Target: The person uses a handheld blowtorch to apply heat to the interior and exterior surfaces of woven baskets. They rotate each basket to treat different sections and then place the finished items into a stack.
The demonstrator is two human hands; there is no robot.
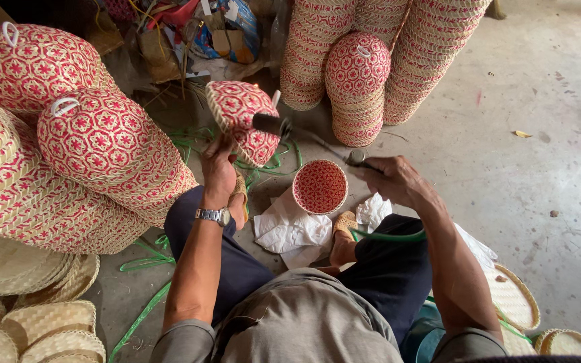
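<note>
My left hand (218,168) holds up a red-and-cream woven dome lid (242,117) by its lower edge, tilted on its side. My right hand (391,180) grips the handle of a long metal tool (317,142) whose dark nozzle end (270,124) touches the lid. A green hose (388,236) runs from that hand over my knee. Between my feet on the floor stands an open round woven basket (320,186) with a red patterned inside, set on white paper (290,230). A metal watch (213,215) is on my left wrist.
Stacks of red-and-cream woven lids lie at the left (95,144) and stand at the back (358,87). Plain straw-coloured trays sit at bottom left (42,323) and bottom right (516,296). Green plastic strips (142,316) trail on the concrete floor (539,148). Clutter is piled at the back.
</note>
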